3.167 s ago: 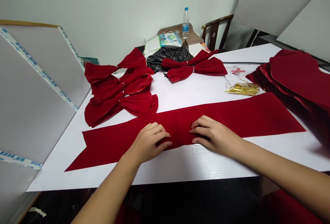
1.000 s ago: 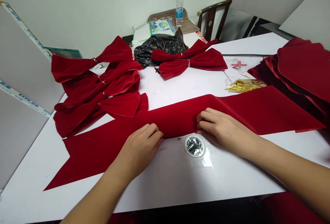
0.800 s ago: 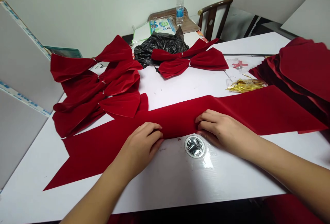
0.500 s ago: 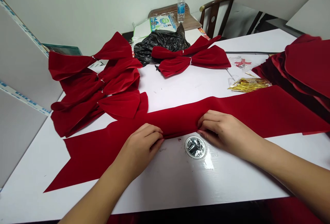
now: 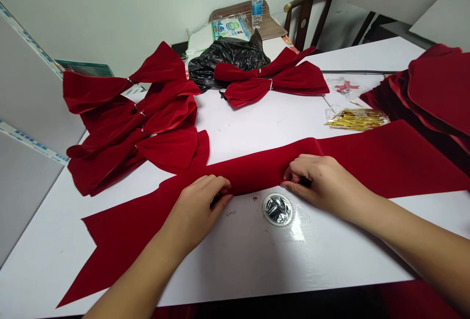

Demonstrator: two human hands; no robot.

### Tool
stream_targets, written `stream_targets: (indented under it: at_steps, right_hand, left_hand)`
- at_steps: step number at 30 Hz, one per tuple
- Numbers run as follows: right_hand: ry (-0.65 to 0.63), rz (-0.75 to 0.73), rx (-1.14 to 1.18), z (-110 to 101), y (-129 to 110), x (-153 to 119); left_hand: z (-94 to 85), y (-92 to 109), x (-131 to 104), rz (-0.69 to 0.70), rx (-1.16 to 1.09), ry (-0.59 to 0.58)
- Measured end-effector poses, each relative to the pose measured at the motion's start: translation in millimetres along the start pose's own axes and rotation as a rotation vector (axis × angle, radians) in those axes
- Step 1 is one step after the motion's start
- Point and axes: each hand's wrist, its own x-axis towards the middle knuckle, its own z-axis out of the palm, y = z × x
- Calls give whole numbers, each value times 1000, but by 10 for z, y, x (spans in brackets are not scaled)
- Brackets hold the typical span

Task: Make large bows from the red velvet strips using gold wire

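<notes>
A long red velvet ribbon (image 5: 257,170) lies across the white table, its left end cut in a V notch. Its middle looks narrower than its two ends. My left hand (image 5: 201,206) pinches the near edge left of the middle, thumb and fingers curled around the cloth. To the right, my right hand (image 5: 316,179) holds the same edge between thumb and curled fingertips. Between the hands, just below the cloth, a round silver-rimmed disc (image 5: 278,209) is set in the table.
Tied red bows (image 5: 147,118) are heaped at the left. Two more bows (image 5: 271,84) rest by a black plastic bag (image 5: 227,59). Gold twist ties (image 5: 354,119) lie near a stack of red cloth (image 5: 440,89) at the right. A water bottle (image 5: 257,6) stands at the back.
The ribbon's left tail has shifted down and left, toward the table's near edge. Both hands stay almost in place on the near edge, with their fingers slightly rearranged. The view has tilted a little.
</notes>
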Motion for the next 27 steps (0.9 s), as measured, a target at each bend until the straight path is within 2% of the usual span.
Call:
stream_targets:
  at_steps: [6,12,19,27]
  right_hand:
    - [-18,-84,-109,39,-20,-18]
    - [-30,-107,-125,32,-35,-16]
    - [9,-169,-122,42,-25,-20]
    - [10,-139,-137,50,-45,-24]
  left_hand:
    - [6,6,10,59,-7,-39]
    - [33,3,8,127,15,45]
    - [53,-16,-19,117,43,74]
    - [67,-16,-19,98,-1,83]
